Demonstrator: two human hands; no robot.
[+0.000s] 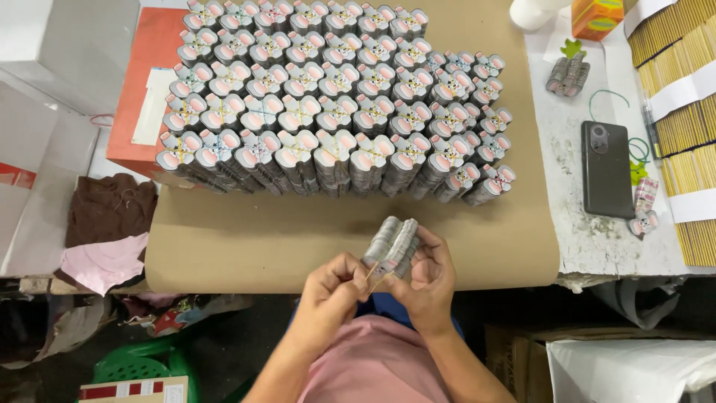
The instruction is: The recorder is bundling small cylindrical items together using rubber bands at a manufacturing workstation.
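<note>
Stack of shaped cards (pixel 391 246) is sitting right between both hands, just off the near edge of the table, and it looks like the same mouse-ish cutouts as the rest. Going left to right: there's a white box (pixel 67 41) and some brown and pink rags (pixel 108 224) lying off to the left, then a red box (pixel 153 89) peeking out under the brown cardboard sheet (pixel 246 246) covering the table. Left hand (pixel 332 287) is pinching a thin rubber band (pixel 371 274) and pulling it tight against the stack. Right hand (pixel 426 280) is gripping the stack itself, fingers wrapped around its far side. Behind them, rows of banded card bundles (pixel 328 104) are filling most of the cardboard. Further right a dark phone (pixel 606 170) is lying face down on the white table (pixel 589 246), with one loose bundle (pixel 568 75) near the top and yellow strapped stacks (pixel 690 127) running along the right edge.
</note>
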